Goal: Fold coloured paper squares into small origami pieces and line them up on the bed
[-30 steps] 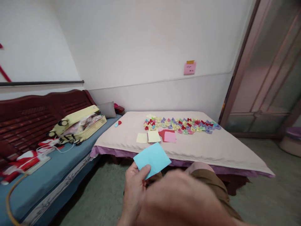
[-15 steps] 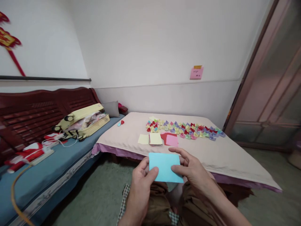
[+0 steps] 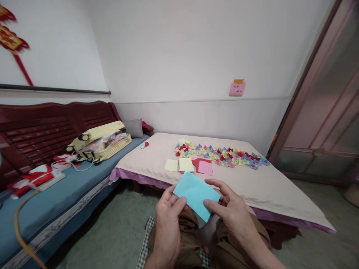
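A sheet of light blue paper (image 3: 196, 192) is held tilted above my lap, one corner pointing up and another down. My left hand (image 3: 169, 211) pinches its left side, thumb on top and fingers behind. On the right edge, my right hand (image 3: 231, 207) grips the paper with thumb in front, the index finger raised off it. Beyond the hands, on the table, lie a stack of pale yellow paper (image 3: 186, 164), a loose yellow sheet (image 3: 171, 164), a pink sheet (image 3: 205, 168) and red paper (image 3: 196, 162).
Many small folded paper pieces (image 3: 221, 154) in mixed colours cover the far part of the cloth-covered table (image 3: 269, 186). Two small pieces sit near its left corner. On the left, a partly open yellow suitcase (image 3: 101, 140) rests on a blue-covered bench (image 3: 84, 175).
The blue paper has turned clockwise from nearly level to a slant. Both hands still hold it. The view has shifted slightly.
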The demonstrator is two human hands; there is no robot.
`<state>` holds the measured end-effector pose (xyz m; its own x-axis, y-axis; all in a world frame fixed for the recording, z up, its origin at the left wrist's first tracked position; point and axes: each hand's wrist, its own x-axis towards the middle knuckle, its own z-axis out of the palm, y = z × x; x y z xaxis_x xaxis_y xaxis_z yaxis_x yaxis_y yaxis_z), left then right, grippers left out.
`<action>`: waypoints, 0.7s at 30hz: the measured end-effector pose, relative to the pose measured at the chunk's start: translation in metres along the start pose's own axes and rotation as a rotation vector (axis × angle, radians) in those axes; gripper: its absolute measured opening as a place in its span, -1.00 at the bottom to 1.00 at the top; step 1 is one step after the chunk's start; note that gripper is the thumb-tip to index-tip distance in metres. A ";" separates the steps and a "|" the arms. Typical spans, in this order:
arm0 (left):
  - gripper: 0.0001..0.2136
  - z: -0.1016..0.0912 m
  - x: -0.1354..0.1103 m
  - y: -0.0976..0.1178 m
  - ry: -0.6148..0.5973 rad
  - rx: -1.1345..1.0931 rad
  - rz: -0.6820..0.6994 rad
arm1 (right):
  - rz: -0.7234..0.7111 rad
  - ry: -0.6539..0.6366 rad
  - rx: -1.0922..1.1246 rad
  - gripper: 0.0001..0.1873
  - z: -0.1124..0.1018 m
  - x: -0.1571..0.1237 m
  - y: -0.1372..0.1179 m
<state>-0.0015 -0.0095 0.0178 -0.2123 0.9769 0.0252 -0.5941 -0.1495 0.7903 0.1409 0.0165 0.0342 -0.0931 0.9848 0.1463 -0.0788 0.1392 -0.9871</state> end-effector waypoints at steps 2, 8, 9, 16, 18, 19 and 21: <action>-0.69 -0.001 0.002 0.002 -0.006 -0.005 0.005 | 0.004 -0.058 -0.036 -0.55 0.000 0.001 0.002; -0.79 0.001 -0.001 0.004 -0.070 0.050 0.031 | -0.027 -0.043 -0.020 -0.63 0.000 0.004 0.006; -0.80 0.001 -0.002 0.004 -0.091 0.064 0.027 | -0.039 -0.042 -0.023 -0.63 0.000 0.004 0.006; -0.87 -0.001 -0.001 -0.001 -0.143 0.159 -0.070 | -0.090 -0.108 -0.077 -0.69 -0.004 0.003 -0.001; -0.86 -0.002 -0.001 0.000 -0.126 0.141 -0.084 | -0.108 -0.135 -0.078 -0.69 -0.006 0.001 0.000; -0.87 -0.002 -0.001 0.000 -0.115 0.125 -0.090 | -0.123 -0.142 -0.082 -0.67 -0.007 -0.001 0.001; -0.86 -0.003 -0.001 0.002 -0.089 0.079 -0.096 | -0.182 -0.131 -0.123 -0.62 -0.009 -0.004 0.002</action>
<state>-0.0045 -0.0110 0.0176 -0.0853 0.9964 -0.0014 -0.5452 -0.0455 0.8371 0.1504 0.0133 0.0309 -0.2165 0.9219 0.3212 0.0144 0.3320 -0.9432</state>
